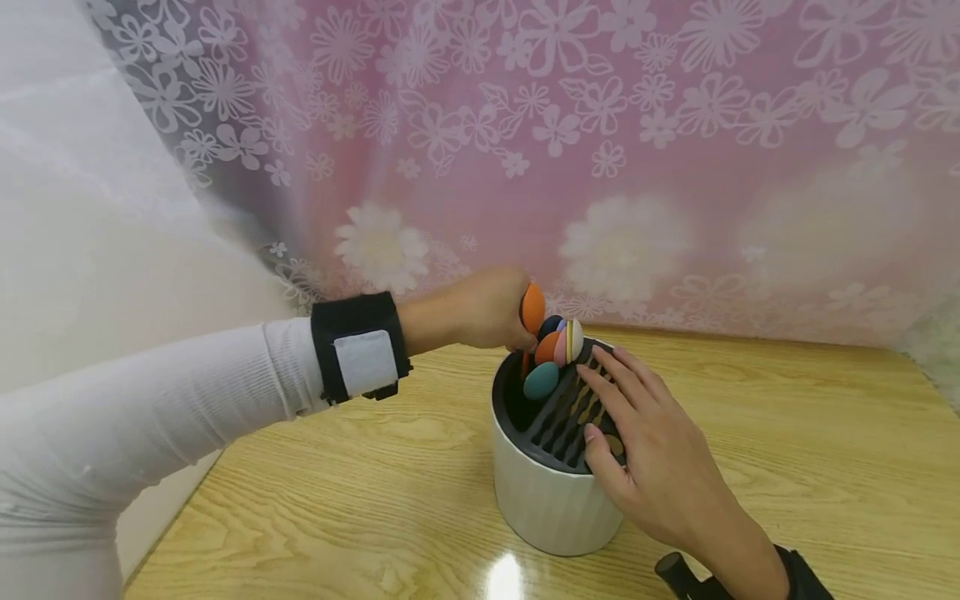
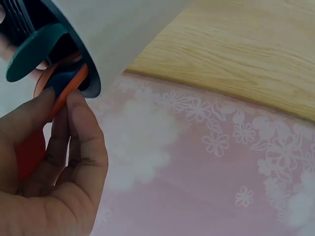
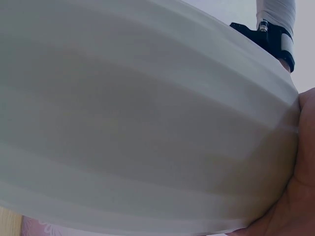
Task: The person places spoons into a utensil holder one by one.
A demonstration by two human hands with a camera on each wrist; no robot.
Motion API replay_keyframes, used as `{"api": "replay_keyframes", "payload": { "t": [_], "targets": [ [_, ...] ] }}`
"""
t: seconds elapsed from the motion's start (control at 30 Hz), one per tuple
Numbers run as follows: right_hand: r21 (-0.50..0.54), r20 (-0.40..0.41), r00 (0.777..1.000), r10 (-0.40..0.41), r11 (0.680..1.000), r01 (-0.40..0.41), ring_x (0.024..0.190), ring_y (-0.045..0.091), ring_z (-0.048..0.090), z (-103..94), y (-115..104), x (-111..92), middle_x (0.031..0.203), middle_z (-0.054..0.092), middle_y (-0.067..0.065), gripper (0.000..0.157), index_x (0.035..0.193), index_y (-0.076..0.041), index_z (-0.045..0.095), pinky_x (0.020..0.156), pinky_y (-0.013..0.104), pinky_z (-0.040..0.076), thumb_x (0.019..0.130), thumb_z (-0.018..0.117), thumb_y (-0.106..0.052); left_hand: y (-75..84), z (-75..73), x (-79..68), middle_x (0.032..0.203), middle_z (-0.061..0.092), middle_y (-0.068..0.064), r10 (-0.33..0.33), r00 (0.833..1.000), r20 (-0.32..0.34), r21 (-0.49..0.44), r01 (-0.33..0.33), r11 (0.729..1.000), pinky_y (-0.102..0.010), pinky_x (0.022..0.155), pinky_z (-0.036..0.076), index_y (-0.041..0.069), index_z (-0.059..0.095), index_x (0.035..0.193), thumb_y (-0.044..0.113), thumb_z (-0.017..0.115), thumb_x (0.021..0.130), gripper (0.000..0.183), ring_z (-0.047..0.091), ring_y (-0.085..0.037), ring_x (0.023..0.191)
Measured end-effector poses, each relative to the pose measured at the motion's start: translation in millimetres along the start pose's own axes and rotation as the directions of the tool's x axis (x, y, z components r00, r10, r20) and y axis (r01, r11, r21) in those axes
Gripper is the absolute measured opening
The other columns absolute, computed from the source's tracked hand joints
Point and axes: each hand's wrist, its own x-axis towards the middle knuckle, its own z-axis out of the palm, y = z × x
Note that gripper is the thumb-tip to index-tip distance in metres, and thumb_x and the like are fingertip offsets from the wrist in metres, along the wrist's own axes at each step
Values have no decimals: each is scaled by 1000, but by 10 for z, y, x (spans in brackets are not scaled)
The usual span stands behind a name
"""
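A round, white ribbed utensil holder [image 1: 555,517] with a dark slotted top [image 1: 558,425] stands upright on the table. At its far left side, my left hand [image 1: 487,308] pinches the thin stem of an orange spoon [image 1: 532,308] between thumb and fingertips. The left wrist view shows the pinched orange stem [image 2: 74,88] at the holder's mouth, its lower end hidden inside. Several other oval heads crowd the opening, among them a teal spoon [image 1: 542,381] and a white one [image 1: 575,340]. My right hand [image 1: 660,442] rests over the slotted top and near rim, fingers extended.
The holder stands on a wood-grain table [image 1: 360,475]. Behind the table's back edge hangs a pink flowered curtain [image 1: 480,183]. A white wall [image 1: 112,250] is on the left. A black wrist strap with a dark knob [image 1: 671,571] shows at the lower right.
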Motion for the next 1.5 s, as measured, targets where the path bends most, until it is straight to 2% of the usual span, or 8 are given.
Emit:
{"api": "replay_keyframes", "payload": {
  "t": [0.23,0.53,0.8,1.1,1.2,1.3,1.37,1.5],
  "targets": [
    [-2,4,1000,6,1000,-6,145,34,33,-6,-5,1,155,42,12,49,141,-8,56,107,58,37,93,56,-18,77,-48,16,80,68,-6,-85,995,50,-8,86,996,-27,68,51,0,66,102,12,79,85,24,62,-18,71],
    [3,1,1000,1,1000,-1,145,33,34,-12,5,3,154,44,12,49,141,-7,57,107,57,37,93,56,-18,70,-71,-54,83,73,-9,-34,997,68,32,32,999,-29,71,53,3,76,91,7,74,89,5,64,-19,75],
    [1,3,1000,8,1000,-8,145,34,34,-8,3,-4,155,43,13,49,140,-8,57,107,58,37,93,56,-18,143,-164,-50,95,72,-9,-31,999,33,105,27,994,-31,79,54,2,72,101,11,75,90,15,65,-22,85],
    [-3,12,1000,14,1000,-14,145,34,33,-22,5,3,155,43,13,49,141,-7,56,107,58,37,93,55,-19,322,-268,-67,113,65,-8,-34,999,36,151,28,988,-32,87,50,4,62,118,10,62,96,23,60,-22,99],
    [-4,20,1000,17,1000,-17,146,33,32,-27,9,5,156,42,13,50,142,-7,56,108,58,36,94,55,-20,308,-245,-112,121,63,-9,4,1000,-1,109,-4,994,-33,93,49,5,57,127,17,59,99,30,60,-23,108],
    [-6,29,999,13,1000,-13,146,33,31,-29,15,5,156,41,13,50,143,-7,55,109,58,35,94,54,-20,253,-184,-188,133,58,-10,90,992,-91,45,-86,995,-35,101,47,5,51,135,27,59,101,41,57,-23,120],
    [-7,33,999,9,1000,-9,147,33,31,-28,18,4,156,41,13,50,143,-8,55,109,58,35,94,54,-20,201,-124,-254,140,54,-9,152,975,-164,8,-152,988,-35,105,45,6,47,140,32,58,101,48,54,-22,127],
    [2,30,1000,1,1000,-1,146,33,32,-22,20,-2,156,41,12,50,143,-8,55,108,58,37,94,55,-20,44,84,-362,147,48,-6,227,920,-318,-67,-261,963,-37,106,45,9,42,145,35,59,101,54,48,-22,134]
  ]
}}
